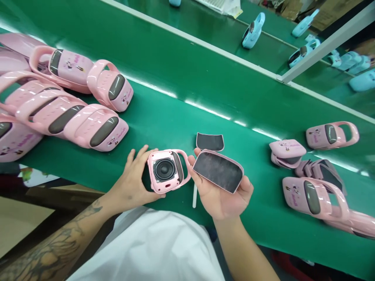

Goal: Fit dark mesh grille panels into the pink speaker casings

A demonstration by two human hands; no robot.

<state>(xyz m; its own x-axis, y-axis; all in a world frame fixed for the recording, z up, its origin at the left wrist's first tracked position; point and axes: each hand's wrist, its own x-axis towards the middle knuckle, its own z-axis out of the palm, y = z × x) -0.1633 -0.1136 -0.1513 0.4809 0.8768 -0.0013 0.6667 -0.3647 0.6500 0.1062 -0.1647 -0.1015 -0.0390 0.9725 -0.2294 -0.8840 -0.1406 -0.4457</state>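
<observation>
My left hand (131, 183) is closed around the left side of a pink portable speaker (149, 171) with a loop handle. Its front is uncovered, so the round black speaker cone (164, 169) shows. In my right hand (222, 205), palm up, rests a curved speaker cover (218, 170) with a dark inner face and a thin pink rim; fingers and thumb hold its edges. The cover's left end is close to the speaker's handle. Just behind it on the green table lies a similar cover (210, 142), dark side up. A thin white stick (195, 196) lies between my hands.
Several assembled pink speakers (108, 130) crowd the left of the green table (164, 125). At the right stand more pink speakers (301, 195) and a stack of covers (320, 171). Behind a low green partition, blue speakers (253, 31) stand near a slanting white post (331, 41).
</observation>
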